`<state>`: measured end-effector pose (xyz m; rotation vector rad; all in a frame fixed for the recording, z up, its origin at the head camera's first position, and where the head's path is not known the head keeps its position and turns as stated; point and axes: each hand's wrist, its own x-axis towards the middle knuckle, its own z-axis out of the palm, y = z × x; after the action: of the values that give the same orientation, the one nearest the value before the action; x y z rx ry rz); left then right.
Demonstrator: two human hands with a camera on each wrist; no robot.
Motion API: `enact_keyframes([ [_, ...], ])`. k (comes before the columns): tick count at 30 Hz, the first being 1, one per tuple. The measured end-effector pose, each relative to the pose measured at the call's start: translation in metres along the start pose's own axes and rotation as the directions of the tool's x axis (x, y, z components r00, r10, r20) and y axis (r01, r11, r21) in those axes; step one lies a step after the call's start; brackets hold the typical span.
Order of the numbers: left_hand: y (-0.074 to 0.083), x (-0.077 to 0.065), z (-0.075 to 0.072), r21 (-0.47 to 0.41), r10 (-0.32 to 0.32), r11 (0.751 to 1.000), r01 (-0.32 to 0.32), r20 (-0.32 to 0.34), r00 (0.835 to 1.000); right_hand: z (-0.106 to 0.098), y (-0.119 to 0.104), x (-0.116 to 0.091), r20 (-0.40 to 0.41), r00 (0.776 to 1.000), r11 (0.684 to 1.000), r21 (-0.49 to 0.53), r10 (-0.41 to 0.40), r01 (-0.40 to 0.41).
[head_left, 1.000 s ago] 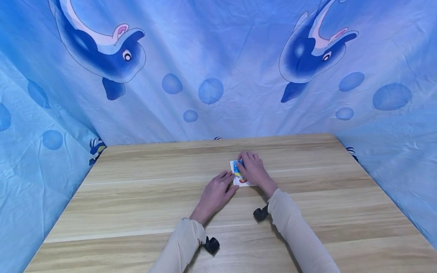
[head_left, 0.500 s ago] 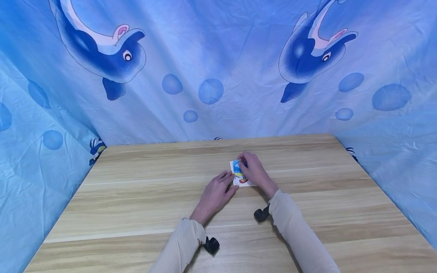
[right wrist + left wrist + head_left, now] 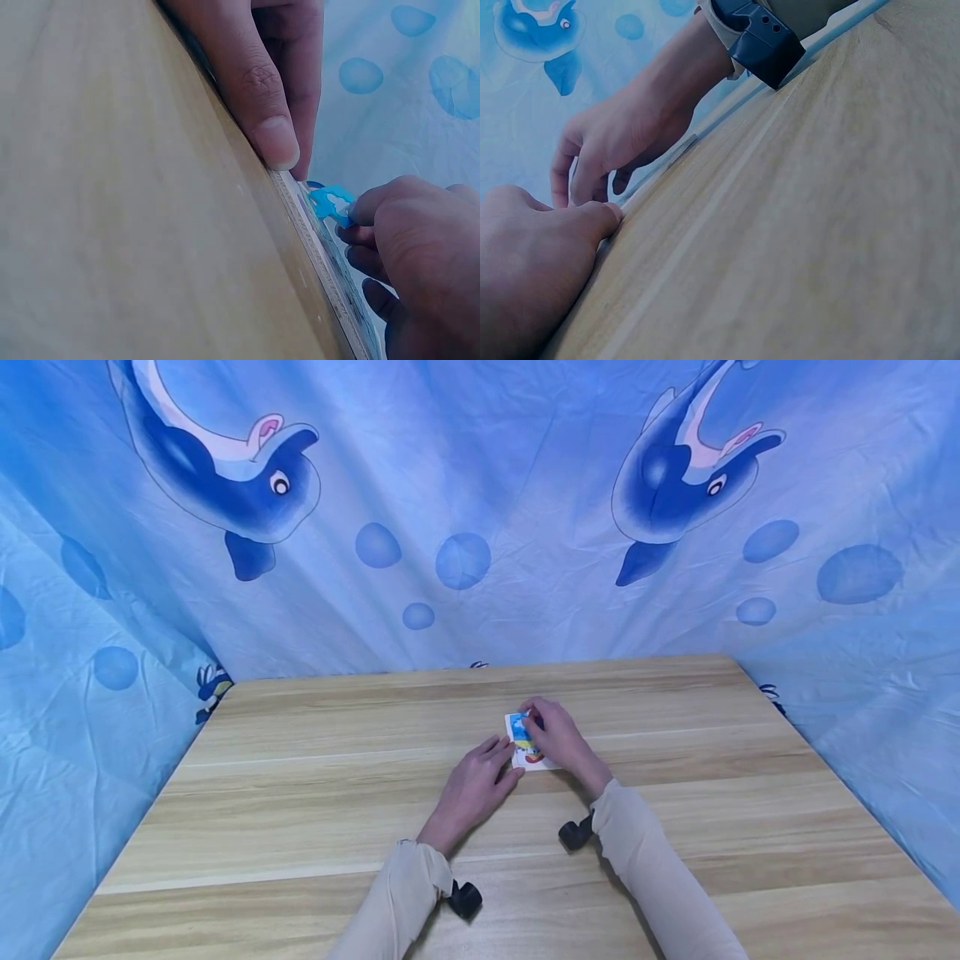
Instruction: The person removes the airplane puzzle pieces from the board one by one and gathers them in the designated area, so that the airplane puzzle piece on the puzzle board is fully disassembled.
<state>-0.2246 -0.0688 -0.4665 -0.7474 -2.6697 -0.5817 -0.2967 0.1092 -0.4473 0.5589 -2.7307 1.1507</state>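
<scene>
A small jigsaw puzzle board (image 3: 547, 765) with a white border and a bright blue, yellow and red picture lies flat on the table. My left hand (image 3: 472, 781) rests at its near left corner; in the right wrist view the left thumb (image 3: 277, 142) presses against the board's edge. Over the far part of the board, my right hand (image 3: 561, 739) pinches a light blue puzzle piece (image 3: 330, 204) between thumb and finger. The piece is tilted close over the picture. Part of the board is hidden beneath the right hand.
The wood-grain table (image 3: 300, 827) reaches to a blue curtain (image 3: 525, 602) printed with dolphins and bubbles, which stands along its back and sides. A black camera (image 3: 465, 900) is worn at the left wrist and another black camera (image 3: 575, 834) at the right.
The right hand's fingers have shifted slightly over the board's far part, showing more of the blue picture. The left hand and the board have stayed in place.
</scene>
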Motion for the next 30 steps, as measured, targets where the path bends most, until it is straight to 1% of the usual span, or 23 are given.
enact_keyframes([
  [6, 0.000, 0.000, 0.000, 0.000, 0.002, 1.000, -0.002, -0.002, 1.000, -0.001, 0.001, -0.002, -0.009, 1.000, 0.998, 0.061, 0.012, -0.012],
  [12, 0.000, -0.001, -0.001, -0.006, -0.008, 1.000, 0.008, 0.000, 1.000, -0.009, 0.009, -0.008, -0.037, 0.999, 0.993, 0.115, 0.023, -0.019],
  [17, 0.001, -0.001, -0.001, -0.011, -0.019, 1.000, 0.019, 0.005, 1.000, -0.019, 0.017, -0.013, -0.048, 0.997, 0.989, 0.137, 0.061, -0.054],
  [23, 0.002, -0.001, -0.001, -0.015, -0.029, 0.999, 0.029, 0.008, 1.000, -0.030, 0.027, -0.020, -0.072, 0.993, 0.989, 0.126, 0.088, -0.078],
  [25, 0.002, -0.001, -0.001, -0.016, -0.031, 0.999, 0.031, 0.008, 0.999, -0.034, 0.031, -0.022, -0.086, 0.992, 0.989, 0.127, 0.091, -0.079],
  [30, 0.003, -0.001, -0.002, -0.018, -0.033, 0.999, 0.033, 0.004, 0.999, -0.043, 0.040, -0.028, -0.120, 0.991, 0.991, 0.127, 0.059, -0.044],
])
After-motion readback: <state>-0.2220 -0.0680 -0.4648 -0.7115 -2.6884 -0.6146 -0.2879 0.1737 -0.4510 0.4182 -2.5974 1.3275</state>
